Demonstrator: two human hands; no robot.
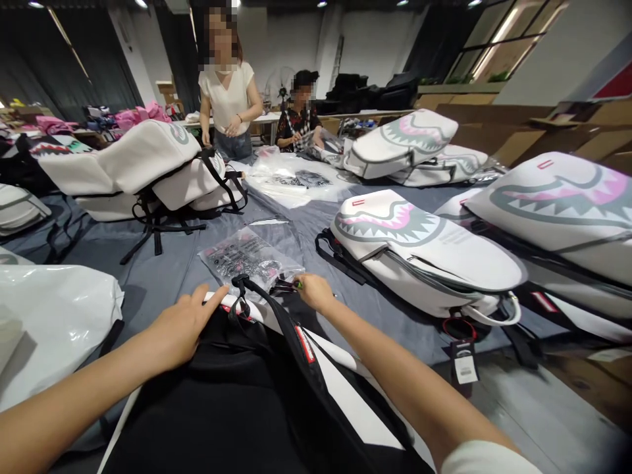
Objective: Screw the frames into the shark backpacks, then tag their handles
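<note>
A black and white backpack (217,401) lies right in front of me, its black back panel and straps facing up. My left hand (178,329) grips its far left edge, thumb along the white rim. At the backpack's far edge, my right hand (316,293) is closed on small thread snips (285,285), dark with a bit of green; the fingers hide part of them. A black strap (276,309) with a buckle runs between the hands. Just beyond them lies a clear plastic bag (247,257) with dark print.
White shark-mouth backpacks (395,230) lie to the right, one with a hanging tag (464,362). More white backpacks (143,158) are piled at left, near a glossy white bag (64,316). Across the grey-covered table, one person (230,99) stands and another (299,122) handles plastic.
</note>
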